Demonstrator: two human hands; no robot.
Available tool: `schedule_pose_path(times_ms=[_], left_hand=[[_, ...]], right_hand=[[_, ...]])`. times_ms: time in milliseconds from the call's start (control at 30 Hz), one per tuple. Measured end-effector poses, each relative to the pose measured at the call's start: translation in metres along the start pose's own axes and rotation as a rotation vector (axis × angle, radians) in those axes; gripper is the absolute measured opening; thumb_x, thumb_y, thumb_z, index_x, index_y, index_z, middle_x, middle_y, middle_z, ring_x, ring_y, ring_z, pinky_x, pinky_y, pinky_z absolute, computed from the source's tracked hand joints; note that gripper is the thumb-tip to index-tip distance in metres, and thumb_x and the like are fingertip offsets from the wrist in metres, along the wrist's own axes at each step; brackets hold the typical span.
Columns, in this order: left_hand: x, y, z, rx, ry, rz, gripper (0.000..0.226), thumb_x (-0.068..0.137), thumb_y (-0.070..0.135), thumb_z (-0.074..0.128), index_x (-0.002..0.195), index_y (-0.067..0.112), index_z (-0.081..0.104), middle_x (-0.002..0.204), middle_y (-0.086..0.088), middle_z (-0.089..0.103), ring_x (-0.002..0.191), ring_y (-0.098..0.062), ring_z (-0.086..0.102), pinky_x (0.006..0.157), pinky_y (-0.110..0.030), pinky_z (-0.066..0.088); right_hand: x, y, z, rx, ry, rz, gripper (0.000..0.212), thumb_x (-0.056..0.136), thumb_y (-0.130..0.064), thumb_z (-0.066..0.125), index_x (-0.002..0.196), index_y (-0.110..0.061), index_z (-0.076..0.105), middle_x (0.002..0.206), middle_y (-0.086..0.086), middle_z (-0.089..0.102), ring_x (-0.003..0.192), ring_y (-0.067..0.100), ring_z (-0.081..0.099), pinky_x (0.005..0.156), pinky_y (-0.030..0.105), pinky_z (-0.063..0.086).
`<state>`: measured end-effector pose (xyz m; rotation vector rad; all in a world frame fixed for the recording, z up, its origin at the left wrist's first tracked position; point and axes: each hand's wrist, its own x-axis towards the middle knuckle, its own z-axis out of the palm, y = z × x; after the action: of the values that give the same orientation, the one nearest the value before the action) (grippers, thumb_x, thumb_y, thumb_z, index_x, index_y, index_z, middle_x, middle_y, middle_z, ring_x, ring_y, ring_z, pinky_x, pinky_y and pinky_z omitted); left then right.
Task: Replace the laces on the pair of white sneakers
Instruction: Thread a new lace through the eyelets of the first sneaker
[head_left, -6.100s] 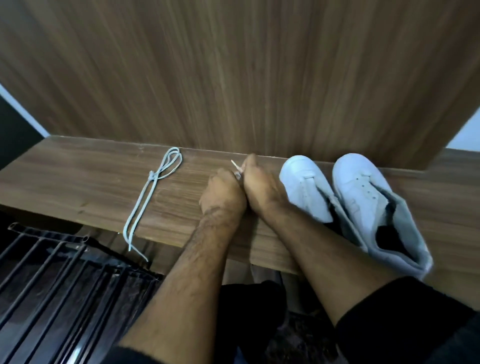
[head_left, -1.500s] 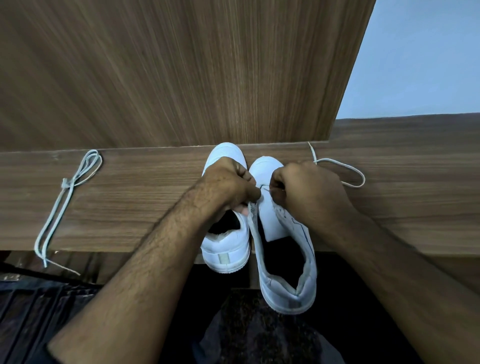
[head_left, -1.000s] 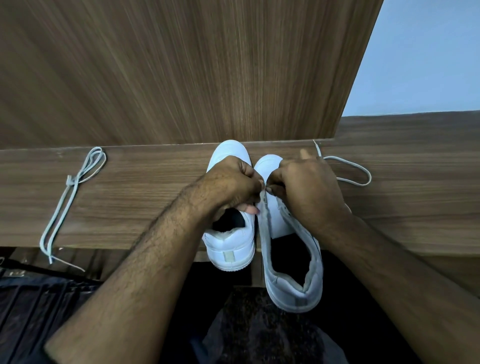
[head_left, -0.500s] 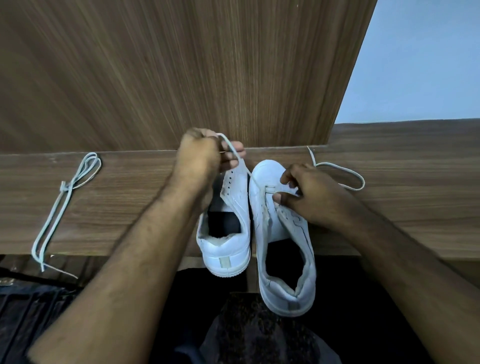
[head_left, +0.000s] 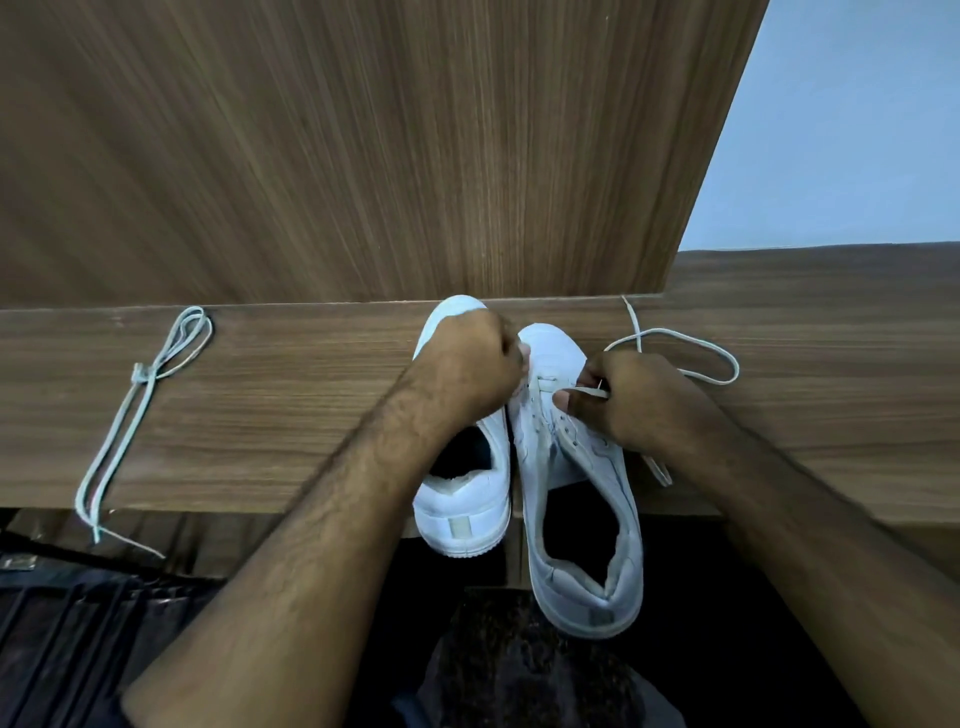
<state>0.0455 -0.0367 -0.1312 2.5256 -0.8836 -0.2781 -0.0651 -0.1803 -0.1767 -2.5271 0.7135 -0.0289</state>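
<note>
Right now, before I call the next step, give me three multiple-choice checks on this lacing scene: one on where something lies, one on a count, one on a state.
1. Where does the spare bundled lace lie?
A. inside a sneaker
B. on the wooden shelf, far left of the sneakers
C. in the right hand

2. How many white sneakers are on the shelf?
A. one
B. two
C. three

3. What is the right hand doing?
A. pinching a lace at the right sneaker's eyelets
B. lying flat on the shelf
C. holding the spare bundle

Answers:
1 B: the knotted bundle lies by itself at the left, its ends hanging over the front edge.
2 B: the left sneaker and right sneaker stand side by side.
3 A: its fingertips pinch the lace end at the front eyelets, while the left hand is closed beside it.
</note>
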Motion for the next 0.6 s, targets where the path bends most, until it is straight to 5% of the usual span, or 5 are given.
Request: schedule_pose_path(times_ms=[133, 200, 433, 600], left_hand=[[0.006, 0.010, -0.015, -1.068, 0.383, -0.128, 0.033, 0.104, 0.015, 0.047, 0.074, 0.019, 0.060, 0.070, 0.002, 0.060, 0.065, -0.012, 0.052, 0.066, -0.029, 0.042], [0.010, 0.015, -0.018, -1.285, 0.504, -0.066, 0.034, 0.106, 0.015, 0.046, 0.074, 0.017, 0.057, 0.073, -0.001, 0.064, 0.069, -0.013, 0.056, 0.070, -0.030, 0.050], [0.001, 0.039, -0.016, -1.059, 0.694, 0.226, 0.027, 0.106, 0.021, 0.048, 0.085, 0.012, 0.062, 0.101, -0.003, 0.075, 0.103, -0.011, 0.069, 0.091, -0.019, 0.047], [-0.006, 0.045, -0.018, -1.049, 0.731, 0.318, 0.027, 0.107, 0.020, 0.047, 0.086, 0.009, 0.061, 0.102, -0.007, 0.074, 0.106, -0.017, 0.068, 0.096, -0.025, 0.048]], right_hand=[[0.007, -0.002, 0.001, 0.015, 0.023, 0.004, 0.034, 0.078, -0.054, 0.074, 0.079, -0.023, 0.061, 0.073, -0.009, 0.061, 0.077, 0.017, 0.061, 0.068, 0.032, 0.046], [0.012, -0.003, 0.003, 0.028, 0.067, 0.003, 0.037, 0.074, -0.055, 0.078, 0.080, -0.024, 0.060, 0.075, -0.010, 0.060, 0.078, 0.016, 0.060, 0.069, 0.032, 0.044], [0.022, -0.011, -0.003, -0.006, 0.196, -0.003, 0.031, 0.082, -0.057, 0.071, 0.089, -0.027, 0.063, 0.079, -0.013, 0.055, 0.077, 0.011, 0.054, 0.071, 0.029, 0.040], [0.007, 0.000, -0.028, 0.356, 0.171, -0.064, 0.028, 0.091, -0.043, 0.068, 0.074, -0.021, 0.066, 0.059, -0.009, 0.054, 0.055, 0.004, 0.050, 0.057, 0.026, 0.038]])
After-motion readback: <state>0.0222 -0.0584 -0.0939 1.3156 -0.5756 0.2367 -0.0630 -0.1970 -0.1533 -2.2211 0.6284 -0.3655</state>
